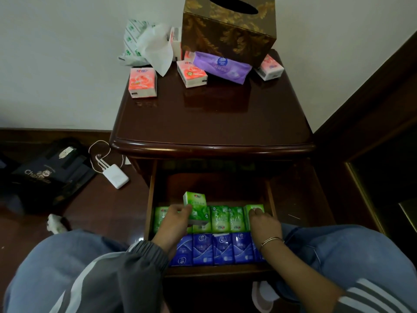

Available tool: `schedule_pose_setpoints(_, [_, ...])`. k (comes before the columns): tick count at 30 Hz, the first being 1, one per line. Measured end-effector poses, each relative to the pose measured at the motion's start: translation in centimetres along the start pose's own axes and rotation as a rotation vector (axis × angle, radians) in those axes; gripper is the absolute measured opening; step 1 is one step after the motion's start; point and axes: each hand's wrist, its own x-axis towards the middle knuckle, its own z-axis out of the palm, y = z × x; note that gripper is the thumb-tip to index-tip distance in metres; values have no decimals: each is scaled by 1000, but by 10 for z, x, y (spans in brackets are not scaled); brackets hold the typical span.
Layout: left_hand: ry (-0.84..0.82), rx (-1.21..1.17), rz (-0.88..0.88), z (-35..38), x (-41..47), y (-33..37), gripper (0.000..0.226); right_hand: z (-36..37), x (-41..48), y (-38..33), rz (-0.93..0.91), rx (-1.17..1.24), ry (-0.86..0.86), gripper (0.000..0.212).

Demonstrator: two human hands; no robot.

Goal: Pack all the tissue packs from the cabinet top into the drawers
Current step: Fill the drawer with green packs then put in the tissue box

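Nearest, at 6 o'clock: knees in blue jeans and grey sleeves w/ white stripes. Btwn them is the open dark wooden drawer (150, 199).

The drawer's front row is blue plastic tissue packs (214, 248), upright and touching side by side. Just at 12 o'clock of them is a row of green plastic tissue packs (225, 219), also tight together.

The left hand (174, 219) is over that row's 9 o'clock part. Its thumb & fingers pinch a raised green pack (195, 201), which stands upright above the rest. The right hand (264, 224), w/ a thin bangle (272, 241) on the wrist, has its fingers curled narrow, pinching the top of the end green pack (256, 210) at the row's 3 o'clock end.

Farther off is the glossy dark wooden cabinet top (214, 118). Pink-and-white tissue packs lie at 10 (142, 82), 12 (191, 73) & 2 o'clock (270, 67). A purple soft tissue pack (222, 66) leans by the brown-and-gold tissue box (228, 28). A crumpled white-green wrapper (135, 41) sits at 11.

On the floor at 9 o'clock: a white power bank (116, 176) w/ cable and a dark bag (49, 175).
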Motion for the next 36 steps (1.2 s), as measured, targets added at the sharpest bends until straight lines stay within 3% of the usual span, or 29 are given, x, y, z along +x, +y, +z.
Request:
schedule_pose_setpoints(2, [-17, 51, 3, 0, 2, -2, 26, -12, 1, -3, -27, 116, 55, 36])
schedule_pose_setpoints(4, [-76, 76, 15, 1, 3, -6, 24, -34, -4, -12, -34, 603, 76, 35])
schedule_pose_setpoints(6, [-154, 97, 44, 3, 3, -9, 23, -59, -13, -26, -56, 1127, -136, 43])
schedule_pose_setpoints(7, [-183, 107, 62, 3, 3, -11, 21, -67, -17, -32, -75, 1255, -228, 44])
schedule_pose_setpoints(11, [-250, 208, 148, 3, 1, -11, 16, -72, -16, -33, 0, 1459, -316, 45])
schedule_pose_setpoints(13, [-75, 546, 288, -5, 5, -11, 24, -65, -8, -24, 116, 1517, -313, 44])
schedule_pose_setpoints(15, [279, 849, 382, -17, 8, -11, 38, -53, 2, -12, 239, 1321, -176, 41])
schedule_pose_setpoints(16, [420, 869, 370, -23, 10, -10, 45, -45, 6, -7, 276, 1199, -122, 41])
schedule_pose_setpoints(18, [542, 795, 272, -32, 12, -12, 61, -34, 9, 0, 299, 1039, -90, 42])
schedule_pose_setpoints(20, [515, 748, 136, -34, 14, -18, 74, -24, 11, 1, 274, 891, -93, 44])
schedule_pose_setpoints(23, [369, 645, -15, -31, 20, -27, 73, -18, 13, -1, 240, 758, -86, 45])
schedule_pose_setpoints(26, [329, 586, -22, -32, 24, -30, 68, -15, 14, -7, 198, 824, -78, 48])
schedule_pose_setpoints(32, [314, 591, -25, -36, 27, -30, 62, -9, 10, -9, 127, 290, 24, 62])
schedule_pose_setpoints(36, [324, 586, -19, -35, 27, -30, 63, 1, 15, -7, 43, 250, 73, 73])
